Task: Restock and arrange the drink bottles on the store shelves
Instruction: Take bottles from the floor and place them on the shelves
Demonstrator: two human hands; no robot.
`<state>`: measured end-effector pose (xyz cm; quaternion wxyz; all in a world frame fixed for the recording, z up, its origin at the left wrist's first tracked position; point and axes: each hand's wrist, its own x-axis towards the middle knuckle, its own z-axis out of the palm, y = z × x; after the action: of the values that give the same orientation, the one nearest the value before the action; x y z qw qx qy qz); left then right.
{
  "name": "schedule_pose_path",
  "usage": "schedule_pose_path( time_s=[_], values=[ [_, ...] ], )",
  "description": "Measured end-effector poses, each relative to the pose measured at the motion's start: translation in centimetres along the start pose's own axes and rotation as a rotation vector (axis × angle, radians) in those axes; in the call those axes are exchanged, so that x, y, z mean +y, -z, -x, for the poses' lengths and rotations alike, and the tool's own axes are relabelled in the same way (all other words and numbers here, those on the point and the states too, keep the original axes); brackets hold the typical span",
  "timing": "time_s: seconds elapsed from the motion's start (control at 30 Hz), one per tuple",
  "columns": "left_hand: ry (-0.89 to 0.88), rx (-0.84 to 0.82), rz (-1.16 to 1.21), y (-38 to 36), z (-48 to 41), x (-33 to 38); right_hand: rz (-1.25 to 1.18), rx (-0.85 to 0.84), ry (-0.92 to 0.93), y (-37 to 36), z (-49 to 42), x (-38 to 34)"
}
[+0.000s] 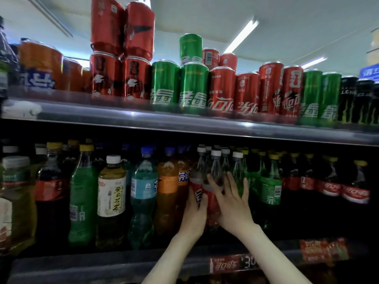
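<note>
Two cola bottles with red labels and white caps stand at the front of the lower shelf, between orange soda bottles and green soda bottles. My left hand grips the left cola bottle low on its label, fingers curled round its side. My right hand lies against the right cola bottle with straight, spread fingers that reach toward the green bottles behind it.
The lower shelf also holds a blue-capped bottle, a tea bottle, more cola bottles at right. The upper shelf carries red, green, orange and black cans, some stacked. A red price tag hangs on the shelf edge.
</note>
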<state>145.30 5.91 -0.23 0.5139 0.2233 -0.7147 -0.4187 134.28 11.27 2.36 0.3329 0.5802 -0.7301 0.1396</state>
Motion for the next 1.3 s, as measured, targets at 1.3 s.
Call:
schedule_pose_path(
  time_s=[1.3],
  values=[
    [-0.551,0.528,-1.059,9.5,3.9,2.1,-0.346,0.138,0.029,3.0,1.6,-6.2]
  ],
)
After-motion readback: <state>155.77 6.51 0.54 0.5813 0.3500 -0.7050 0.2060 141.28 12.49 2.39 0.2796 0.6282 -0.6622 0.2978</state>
